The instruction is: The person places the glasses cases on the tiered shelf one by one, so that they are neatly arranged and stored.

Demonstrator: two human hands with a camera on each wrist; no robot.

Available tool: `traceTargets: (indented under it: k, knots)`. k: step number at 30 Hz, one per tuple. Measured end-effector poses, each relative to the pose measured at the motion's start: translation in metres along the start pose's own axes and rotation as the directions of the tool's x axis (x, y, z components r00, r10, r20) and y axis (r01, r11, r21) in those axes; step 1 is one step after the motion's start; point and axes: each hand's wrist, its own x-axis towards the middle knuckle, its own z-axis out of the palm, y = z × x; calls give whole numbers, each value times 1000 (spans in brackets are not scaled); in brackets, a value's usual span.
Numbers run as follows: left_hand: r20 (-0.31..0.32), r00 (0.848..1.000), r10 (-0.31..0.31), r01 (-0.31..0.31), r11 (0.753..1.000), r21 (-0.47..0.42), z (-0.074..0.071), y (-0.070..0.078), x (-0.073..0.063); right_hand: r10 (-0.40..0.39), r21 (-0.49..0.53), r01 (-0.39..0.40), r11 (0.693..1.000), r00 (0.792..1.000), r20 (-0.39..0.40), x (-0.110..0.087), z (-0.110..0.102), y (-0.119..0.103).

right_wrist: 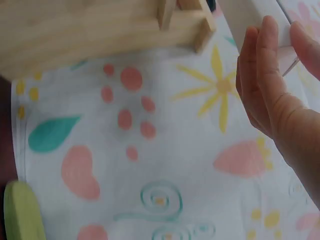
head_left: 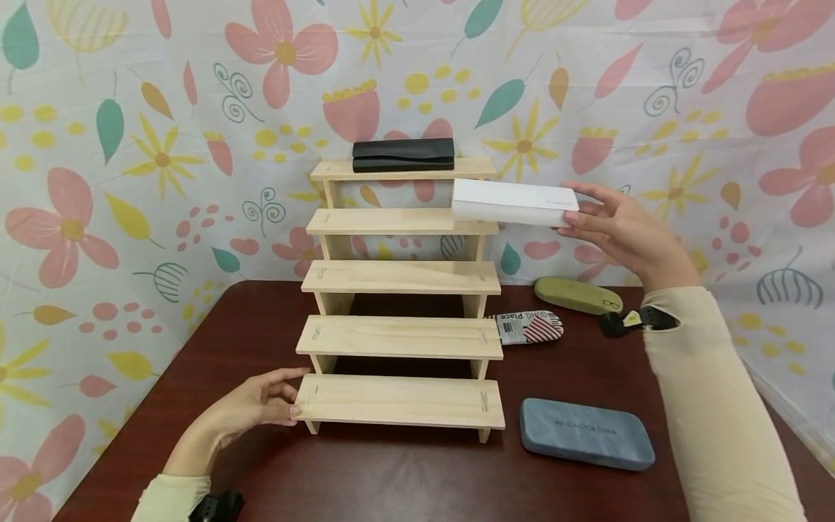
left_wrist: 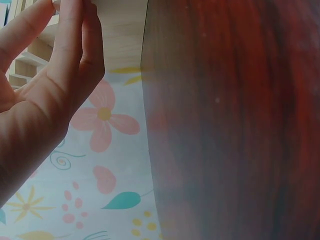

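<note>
A white glasses case (head_left: pixel 512 201) is pinched at its right end between the thumb and fingers of my right hand (head_left: pixel 616 225). It is up in the air by the second-highest step of a pale wooden stepped stand (head_left: pixel 399 337), overlapping that step's right end in the head view. In the right wrist view, only part of the white case (right_wrist: pixel 255 15) shows. My left hand (head_left: pixel 251 406) holds the left end of the lowest step, thumb at the front corner and index finger toward the back. A black glasses case (head_left: pixel 403 155) lies on the top step.
Right of the stand on the dark table (head_left: pixel 365 482) lie a blue glasses case (head_left: pixel 586 433), a green glasses case (head_left: pixel 577 295) and a newspaper-print case (head_left: pixel 530 328), partly behind the stand. A flower-patterned cloth (head_left: pixel 163 239) hangs behind.
</note>
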Motion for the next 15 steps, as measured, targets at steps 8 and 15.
traceTargets:
  k: [8,15]
  knots:
    - [-1,1000,-1,1,1000,-9,1,3,-1,27,-68,-29,997,999,-21,34,44,3]
    - [1,1000,6,-6,1000,-15,1,2,-1,69,-116,-72,991,997,-32,64,82,10]
